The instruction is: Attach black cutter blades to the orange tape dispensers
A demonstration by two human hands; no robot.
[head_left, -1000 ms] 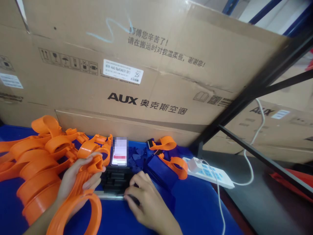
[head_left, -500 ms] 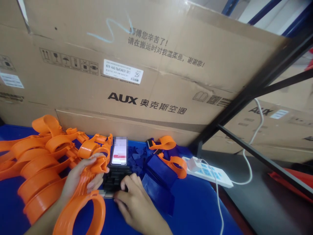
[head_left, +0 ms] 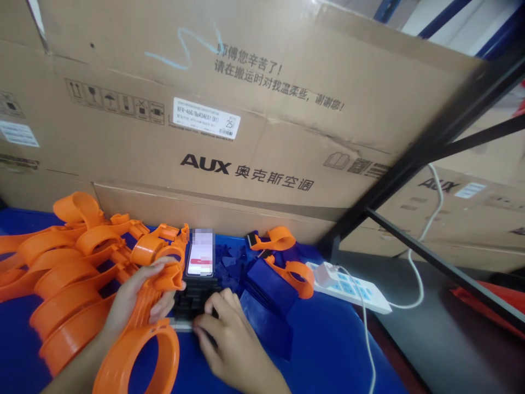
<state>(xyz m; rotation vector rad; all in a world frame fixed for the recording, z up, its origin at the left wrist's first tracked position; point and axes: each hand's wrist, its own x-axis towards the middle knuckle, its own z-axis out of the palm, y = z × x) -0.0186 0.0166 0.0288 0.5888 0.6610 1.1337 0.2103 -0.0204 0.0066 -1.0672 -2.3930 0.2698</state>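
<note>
My left hand [head_left: 130, 287] is closed around an orange plastic band [head_left: 143, 306], its folded, clip-like end rising above my fingers. A wide round loop of the same orange plastic hangs below that hand, toward the front. My right hand [head_left: 232, 331] has its fingers bent over the near right side of several small black blocks [head_left: 194, 295] lying close together. Whatever its fingertips pinch is hidden. A thin light-coloured strip [head_left: 181, 324] lies along the front of the black blocks, between the two hands.
Many orange bands [head_left: 61, 273] are heaped on the left of the blue tabletop [head_left: 328, 350]. A phone [head_left: 200, 254] stands behind the black blocks. Dark blue sheets [head_left: 270, 287], two orange bands and a white power strip [head_left: 353, 290] lie right. A large carton [head_left: 262, 137] forms the back.
My left hand and the orange band have shifted very slightly to the right. My right hand has barely moved, still bent at the black blocks.
</note>
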